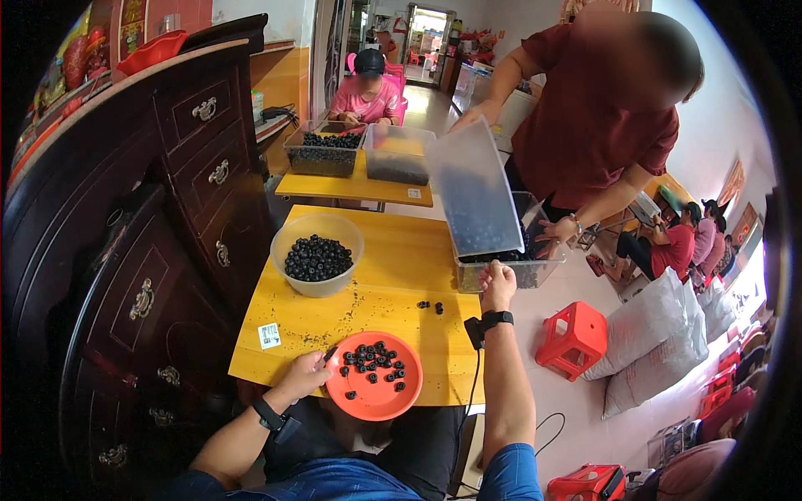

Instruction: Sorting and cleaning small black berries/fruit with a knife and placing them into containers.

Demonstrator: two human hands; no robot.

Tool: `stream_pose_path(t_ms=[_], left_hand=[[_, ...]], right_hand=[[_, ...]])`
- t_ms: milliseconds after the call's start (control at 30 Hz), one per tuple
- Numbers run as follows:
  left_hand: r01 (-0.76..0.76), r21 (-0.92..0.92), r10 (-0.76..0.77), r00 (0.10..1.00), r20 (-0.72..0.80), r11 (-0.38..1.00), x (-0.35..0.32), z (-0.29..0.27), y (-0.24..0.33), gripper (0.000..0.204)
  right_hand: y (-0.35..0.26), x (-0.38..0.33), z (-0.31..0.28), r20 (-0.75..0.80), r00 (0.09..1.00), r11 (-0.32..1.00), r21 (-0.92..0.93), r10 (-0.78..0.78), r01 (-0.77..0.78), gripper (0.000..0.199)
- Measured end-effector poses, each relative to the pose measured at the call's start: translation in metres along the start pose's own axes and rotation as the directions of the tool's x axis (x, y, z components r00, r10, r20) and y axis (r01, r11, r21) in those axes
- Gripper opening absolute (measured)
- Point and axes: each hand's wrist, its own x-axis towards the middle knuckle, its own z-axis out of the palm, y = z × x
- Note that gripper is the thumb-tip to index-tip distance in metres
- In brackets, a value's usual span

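An orange-red plate (362,401) with several small black ring-shaped pieces (373,357) sits at the table's near edge. At its left rim is my left hand (305,377), fingers closed round a small dark slim object (331,354) whose kind I cannot make out. My right hand (499,286) reaches forward, fingers pinched together at the near rim of a clear bin (535,274) holding more black pieces; what they hold is hidden. Across from me, a person in a dark red shirt tilts a translucent plastic tub (478,192) over that bin, one hand inside the bin.
A round translucent bowl (317,288) of black pieces stands on the yellow table (401,250). Some loose black pieces (439,307) and dark crumbs lie there too. Behind are two bins (322,159) and a seated person. A dark cabinet (167,250) borders the left; a red stool (572,338) and white sacks (660,334) stand right.
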Motion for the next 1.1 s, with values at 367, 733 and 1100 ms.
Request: stream_pose_path(t_ms=[367, 733, 1100], left_hand=[[0.013, 0.008, -0.013, 1.0, -0.024, 1.0, -0.002, -0.001, 0.003, 0.01], [-0.057, 0.054, 0.059, 0.998, -0.032, 0.997, -0.001, -0.001, -0.002, 0.008], [-0.101, 0.015, 0.101, 0.995, -0.002, 0.995, -0.001, -0.001, 0.0, 0.017]], right_hand=[[0.0, -0.001, -0.004, 0.006, 1.0, 0.999, -0.029, 0.013, -0.013, 0.016], [0.0, -0.013, 0.005, 0.041, 0.993, 0.992, -0.076, 0.106, -0.103, 0.017], [-0.005, -0.034, 0.015, 0.051, 0.986, 0.984, -0.084, 0.162, -0.157, 0.012]])
